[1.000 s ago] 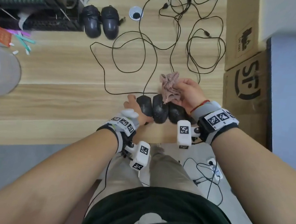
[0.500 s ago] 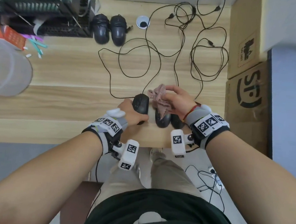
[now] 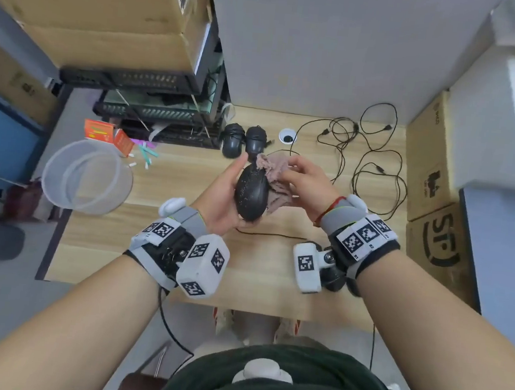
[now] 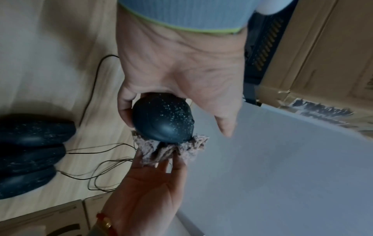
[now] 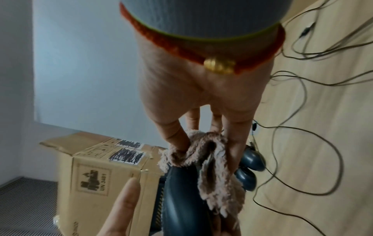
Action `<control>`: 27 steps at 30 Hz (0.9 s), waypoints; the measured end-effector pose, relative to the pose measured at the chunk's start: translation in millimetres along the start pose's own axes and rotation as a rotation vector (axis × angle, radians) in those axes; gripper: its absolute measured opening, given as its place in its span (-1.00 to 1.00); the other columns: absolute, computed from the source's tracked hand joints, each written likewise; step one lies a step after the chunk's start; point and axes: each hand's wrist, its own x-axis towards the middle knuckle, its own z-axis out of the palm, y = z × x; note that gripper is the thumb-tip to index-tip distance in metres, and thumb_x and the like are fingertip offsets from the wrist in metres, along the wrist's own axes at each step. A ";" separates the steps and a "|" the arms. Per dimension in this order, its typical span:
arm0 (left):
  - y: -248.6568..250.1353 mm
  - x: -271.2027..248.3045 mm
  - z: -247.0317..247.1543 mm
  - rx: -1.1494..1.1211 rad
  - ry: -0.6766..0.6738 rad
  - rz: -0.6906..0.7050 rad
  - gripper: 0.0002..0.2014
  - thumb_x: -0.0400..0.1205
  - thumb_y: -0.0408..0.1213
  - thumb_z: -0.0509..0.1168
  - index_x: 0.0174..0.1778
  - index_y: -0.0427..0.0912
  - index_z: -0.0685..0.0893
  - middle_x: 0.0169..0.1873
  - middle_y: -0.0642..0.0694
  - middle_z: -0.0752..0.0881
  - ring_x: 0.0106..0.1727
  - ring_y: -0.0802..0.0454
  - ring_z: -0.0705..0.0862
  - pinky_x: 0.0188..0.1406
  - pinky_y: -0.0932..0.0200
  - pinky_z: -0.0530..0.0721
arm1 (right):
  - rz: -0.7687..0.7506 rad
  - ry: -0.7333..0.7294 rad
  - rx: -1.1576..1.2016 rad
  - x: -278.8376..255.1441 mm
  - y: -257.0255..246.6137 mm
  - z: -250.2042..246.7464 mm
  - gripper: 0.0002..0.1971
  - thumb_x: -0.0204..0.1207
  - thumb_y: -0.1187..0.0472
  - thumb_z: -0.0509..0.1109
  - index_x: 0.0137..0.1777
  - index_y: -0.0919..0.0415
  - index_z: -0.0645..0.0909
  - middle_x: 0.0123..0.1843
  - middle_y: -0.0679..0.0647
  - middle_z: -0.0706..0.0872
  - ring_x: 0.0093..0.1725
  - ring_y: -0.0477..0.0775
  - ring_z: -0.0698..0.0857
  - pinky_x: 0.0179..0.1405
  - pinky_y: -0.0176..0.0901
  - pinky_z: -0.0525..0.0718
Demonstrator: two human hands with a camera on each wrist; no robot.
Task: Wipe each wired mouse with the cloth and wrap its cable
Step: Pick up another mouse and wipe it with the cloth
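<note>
My left hand (image 3: 221, 197) grips a black wired mouse (image 3: 251, 194) speckled with dust, lifted above the wooden table (image 3: 172, 186). In the left wrist view the thumb and fingers curl round the mouse (image 4: 163, 116). My right hand (image 3: 304, 183) pinches a pinkish-brown cloth (image 3: 275, 171) against the mouse's front end and right side. The right wrist view shows the cloth (image 5: 212, 159) draped over the mouse (image 5: 181, 199). Other dusty mice (image 4: 30, 129) lie on the table below. Two mice (image 3: 244, 141) stand side by side at the back.
Loose black cables (image 3: 375, 162) sprawl over the table's right half. Cardboard boxes (image 3: 433, 186) stand along its right edge. A clear plastic tub (image 3: 88, 175) sits at the left, with small packets (image 3: 105, 133) and black racks (image 3: 151, 112) behind it.
My left hand has lifted the leftmost mouse off the table. The right hand with the cloth has come up to the mouse's front end. The head view has pulled back.
</note>
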 end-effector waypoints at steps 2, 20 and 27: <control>12.7 -8.5 -8.1 -0.092 0.019 0.013 -0.28 0.64 0.47 0.07 0.35 -0.08 0.68 0.24 -0.23 0.73 0.15 -0.21 0.69 0.01 -0.03 0.68 | -0.037 0.003 -0.045 -1.0 -16.0 7.4 -0.78 0.53 0.41 0.40 0.16 0.24 0.62 -0.21 -0.01 0.69 -0.41 -0.08 0.73 -0.41 -0.15 0.74; 61.9 5.6 -28.6 -0.066 0.134 0.078 -0.19 0.79 0.31 -0.22 0.34 -0.29 0.69 -0.10 -0.26 0.84 -0.25 -0.19 0.80 -0.14 0.00 0.67 | -0.379 -0.201 -0.580 -14.9 -70.1 52.8 -0.73 0.33 0.46 0.54 -0.18 0.03 0.71 -0.13 0.30 0.71 -0.24 0.12 0.70 -0.26 -0.33 0.67; 57.7 15.2 -31.1 -0.026 0.202 0.123 -0.46 0.83 0.17 -0.10 0.51 -0.06 0.52 -0.01 -0.23 0.82 -0.12 -0.19 0.78 -0.19 -0.09 0.75 | -0.397 0.149 -0.487 12.0 -69.0 45.4 -0.77 0.30 0.31 0.60 -0.23 -0.01 0.65 -0.27 -0.02 0.66 -0.32 0.04 0.64 -0.20 -0.01 0.71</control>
